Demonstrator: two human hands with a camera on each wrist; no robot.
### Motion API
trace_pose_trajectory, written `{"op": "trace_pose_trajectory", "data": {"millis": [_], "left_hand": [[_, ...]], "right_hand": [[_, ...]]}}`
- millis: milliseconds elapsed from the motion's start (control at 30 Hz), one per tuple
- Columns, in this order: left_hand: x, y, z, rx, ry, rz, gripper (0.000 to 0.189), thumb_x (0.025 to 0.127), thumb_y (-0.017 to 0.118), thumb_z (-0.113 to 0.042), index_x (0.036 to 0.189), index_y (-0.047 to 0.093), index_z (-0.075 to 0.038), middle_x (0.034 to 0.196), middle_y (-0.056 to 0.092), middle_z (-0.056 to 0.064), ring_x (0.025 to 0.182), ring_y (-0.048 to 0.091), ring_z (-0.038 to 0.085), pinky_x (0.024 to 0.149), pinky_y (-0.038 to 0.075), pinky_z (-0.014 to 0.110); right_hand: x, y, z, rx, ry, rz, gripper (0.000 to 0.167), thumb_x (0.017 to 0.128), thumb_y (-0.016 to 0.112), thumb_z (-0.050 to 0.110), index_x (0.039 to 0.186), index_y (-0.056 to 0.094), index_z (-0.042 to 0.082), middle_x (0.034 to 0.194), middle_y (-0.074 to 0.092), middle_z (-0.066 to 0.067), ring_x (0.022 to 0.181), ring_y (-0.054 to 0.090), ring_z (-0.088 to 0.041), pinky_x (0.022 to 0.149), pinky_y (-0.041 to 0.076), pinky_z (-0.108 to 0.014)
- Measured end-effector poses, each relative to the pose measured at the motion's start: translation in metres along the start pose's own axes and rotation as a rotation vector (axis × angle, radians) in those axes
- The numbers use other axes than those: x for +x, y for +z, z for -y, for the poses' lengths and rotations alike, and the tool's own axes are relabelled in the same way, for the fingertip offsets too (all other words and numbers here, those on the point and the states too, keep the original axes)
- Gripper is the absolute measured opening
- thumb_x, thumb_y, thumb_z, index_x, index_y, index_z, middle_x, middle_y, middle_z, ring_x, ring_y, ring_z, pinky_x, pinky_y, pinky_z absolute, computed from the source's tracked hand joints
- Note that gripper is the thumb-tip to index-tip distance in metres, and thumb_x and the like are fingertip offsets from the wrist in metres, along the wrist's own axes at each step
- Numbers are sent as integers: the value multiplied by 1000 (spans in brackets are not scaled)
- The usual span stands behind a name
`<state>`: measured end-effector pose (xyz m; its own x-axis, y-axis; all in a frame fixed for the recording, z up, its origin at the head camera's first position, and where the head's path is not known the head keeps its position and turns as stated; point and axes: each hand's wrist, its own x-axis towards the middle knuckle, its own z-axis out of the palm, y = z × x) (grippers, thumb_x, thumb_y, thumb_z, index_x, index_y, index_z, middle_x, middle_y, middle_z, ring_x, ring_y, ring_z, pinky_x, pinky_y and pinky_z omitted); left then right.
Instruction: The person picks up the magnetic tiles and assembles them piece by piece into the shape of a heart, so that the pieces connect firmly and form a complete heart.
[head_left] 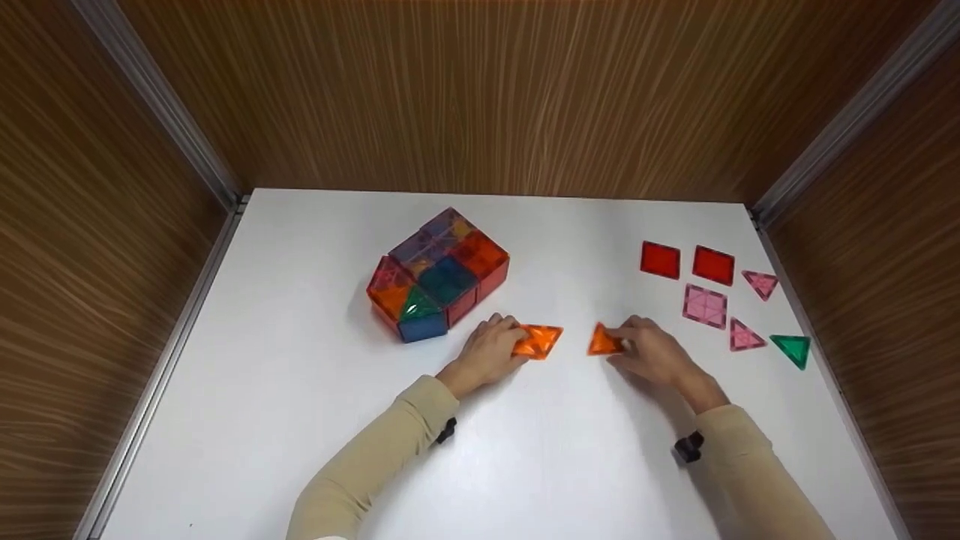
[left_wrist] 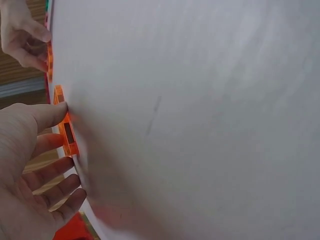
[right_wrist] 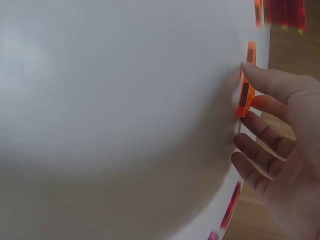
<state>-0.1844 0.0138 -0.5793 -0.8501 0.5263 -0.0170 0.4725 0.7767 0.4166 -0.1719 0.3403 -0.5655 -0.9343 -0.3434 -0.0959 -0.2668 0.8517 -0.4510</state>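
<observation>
My left hand (head_left: 491, 351) pinches a see-through orange magnetic tile piece (head_left: 538, 342) between thumb and fingers, low over the white table. Part of that piece is hidden by the fingers. In the left wrist view, the orange edge (left_wrist: 68, 131) shows between thumb and index finger. Opposite, my right hand (head_left: 654, 352) grips an orange triangular magnetic tile (head_left: 602, 341), its tip pointing up. The right wrist view shows thumb and index finger on this tile (right_wrist: 244, 95), the other fingers loosely bent. A gap separates the two orange pieces.
Behind my left hand stands a closed block of coloured magnetic tiles (head_left: 442, 277). On the right lie two red squares (head_left: 660, 259), a pink square (head_left: 705, 306), two pink triangles (head_left: 745, 336) and a green triangle (head_left: 793, 349). Wood-patterned walls (head_left: 480, 97) enclose the table (head_left: 247, 450).
</observation>
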Motion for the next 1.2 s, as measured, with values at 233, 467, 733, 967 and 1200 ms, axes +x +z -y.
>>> {"op": "trace_pose_trajectory", "data": {"millis": [233,467,733,967,1200], "left_hand": [[1,-1,-2,-6,-3,-5,36,101,72,-37,128,72,-14,129,67,7,119,56,28,107,50,45],[2,-1,-1,-5,11,-11,34,101,72,-37,125,72,-13,127,67,7,115,56,26,104,51,42],[5,-4,3,-10,29,-1,43,99,73,-38,131,70,-11,127,66,8,117,56,27,104,50,44],[11,-7,3,5,29,44,47,98,72,-38,139,67,-16,129,65,7,120,54,28,105,48,46],[14,-7,2,-73,12,41,50,96,77,-33,139,64,-12,127,58,10,119,54,27,110,49,42]], "right_hand": [[13,19,30,2,-174,-35,41,90,84,12,130,76,9,105,69,-6,90,54,-15,74,52,-25],[20,27,43,4,-216,-20,37,90,84,14,126,77,9,102,69,-6,86,54,-14,75,53,-26],[27,29,48,-40,-156,-54,55,85,89,34,132,73,9,106,69,-7,88,57,-16,78,56,-33],[41,31,53,-49,-119,-6,59,84,90,39,131,73,8,112,68,-9,96,60,-22,90,59,-41],[50,27,55,40,-94,16,59,82,91,32,128,66,4,116,70,-13,102,63,-26,98,59,-50]]}}
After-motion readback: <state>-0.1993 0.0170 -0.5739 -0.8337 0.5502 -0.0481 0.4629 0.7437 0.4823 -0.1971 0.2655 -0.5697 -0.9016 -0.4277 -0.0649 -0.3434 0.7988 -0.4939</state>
